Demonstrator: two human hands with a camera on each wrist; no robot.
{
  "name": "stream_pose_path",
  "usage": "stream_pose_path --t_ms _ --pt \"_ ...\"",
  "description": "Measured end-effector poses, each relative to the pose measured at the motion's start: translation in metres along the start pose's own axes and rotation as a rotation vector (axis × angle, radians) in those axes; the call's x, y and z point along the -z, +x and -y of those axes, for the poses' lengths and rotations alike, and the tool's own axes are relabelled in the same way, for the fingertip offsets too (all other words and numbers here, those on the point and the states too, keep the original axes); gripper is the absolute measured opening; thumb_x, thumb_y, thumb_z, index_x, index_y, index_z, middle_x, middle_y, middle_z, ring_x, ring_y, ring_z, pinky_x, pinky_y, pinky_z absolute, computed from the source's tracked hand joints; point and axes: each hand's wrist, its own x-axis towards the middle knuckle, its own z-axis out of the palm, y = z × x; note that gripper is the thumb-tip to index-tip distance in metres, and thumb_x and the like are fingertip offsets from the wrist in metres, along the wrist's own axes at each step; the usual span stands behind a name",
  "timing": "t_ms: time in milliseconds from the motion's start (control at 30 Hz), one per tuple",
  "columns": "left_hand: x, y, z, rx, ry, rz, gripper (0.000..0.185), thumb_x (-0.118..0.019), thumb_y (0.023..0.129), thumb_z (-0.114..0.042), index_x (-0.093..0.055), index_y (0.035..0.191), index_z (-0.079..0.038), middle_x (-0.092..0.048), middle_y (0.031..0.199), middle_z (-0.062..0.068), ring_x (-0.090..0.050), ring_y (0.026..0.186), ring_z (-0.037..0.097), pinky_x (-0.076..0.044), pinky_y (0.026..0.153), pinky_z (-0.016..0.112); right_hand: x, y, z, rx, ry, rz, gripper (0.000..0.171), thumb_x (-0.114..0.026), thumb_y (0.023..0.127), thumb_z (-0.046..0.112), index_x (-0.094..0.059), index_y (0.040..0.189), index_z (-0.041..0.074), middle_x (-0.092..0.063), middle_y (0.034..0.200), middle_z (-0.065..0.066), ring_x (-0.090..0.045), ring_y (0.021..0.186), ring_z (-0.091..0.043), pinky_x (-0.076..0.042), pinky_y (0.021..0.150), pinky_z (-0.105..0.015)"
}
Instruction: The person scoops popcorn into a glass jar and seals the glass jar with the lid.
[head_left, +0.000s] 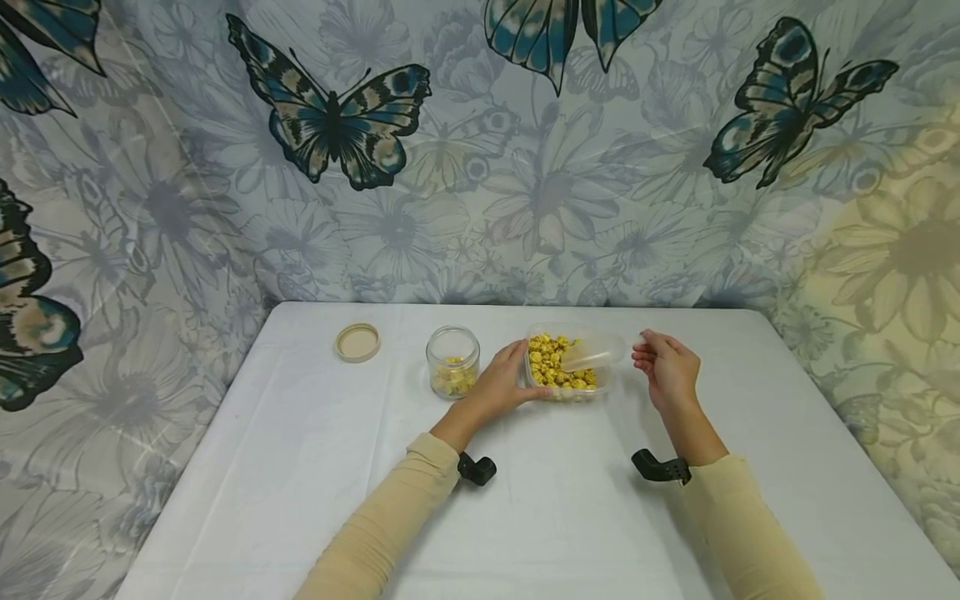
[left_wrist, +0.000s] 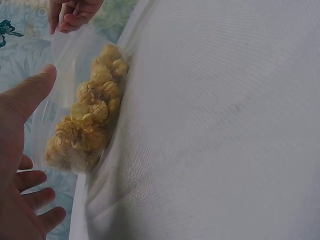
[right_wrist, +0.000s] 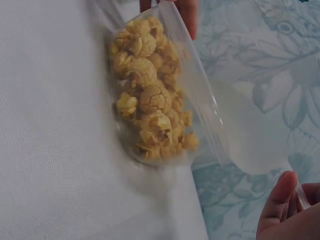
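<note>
A clear plastic container (head_left: 531, 379) of yellow popcorn (head_left: 546, 358) stands near the table's far side. My left hand (head_left: 497, 385) holds its left end, thumb along the front and fingers at the left side. Between thumb and fingers, my right hand (head_left: 671, 371) pinches the thin handle of a translucent scoop (head_left: 592, 354). The scoop's bowl reaches over the container's right side, tilted down toward the popcorn. In the right wrist view, the scoop (right_wrist: 252, 135) shows pale beyond the container's rim. Just left of my left hand, an uncapped glass jar (head_left: 453, 340) has some popcorn at the bottom.
A round jar lid (head_left: 357, 342) with a beige rim lies to the left of the jar. White cloth covers the table (head_left: 315, 500). Behind it hangs a flowered backdrop (head_left: 450, 225) with butterflies. Dark straps with camera mounts (head_left: 477, 469) circle both wrists.
</note>
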Motion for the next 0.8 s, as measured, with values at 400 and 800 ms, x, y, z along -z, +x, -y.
stream_pose_path --t_ms 400,800 --pt "-0.003 0.002 0.004 -0.001 0.008 -0.007 0.102 -0.068 0.082 -0.060 -0.018 0.157 -0.013 -0.024 0.162 0.006 -0.025 0.149 0.026 -0.030 0.120 0.043 -0.009 0.002 0.007 0.110 -0.049 0.010 0.008 -0.065 0.092 0.007 -0.069 0.086 0.004 -0.065 0.062 -0.003 -0.061 0.049 -0.010 -0.053 0.047 -0.019" --pt "-0.002 0.001 0.001 0.017 -0.007 0.002 0.102 -0.068 0.081 -0.062 -0.017 0.158 -0.016 -0.021 0.163 0.004 -0.023 0.150 0.024 -0.029 0.120 0.043 -0.028 0.000 0.027 0.580 -0.629 0.092 0.022 -0.062 0.095 0.014 -0.068 0.094 -0.008 -0.060 0.061 0.007 -0.054 0.050 0.001 -0.047 0.046 -0.012"
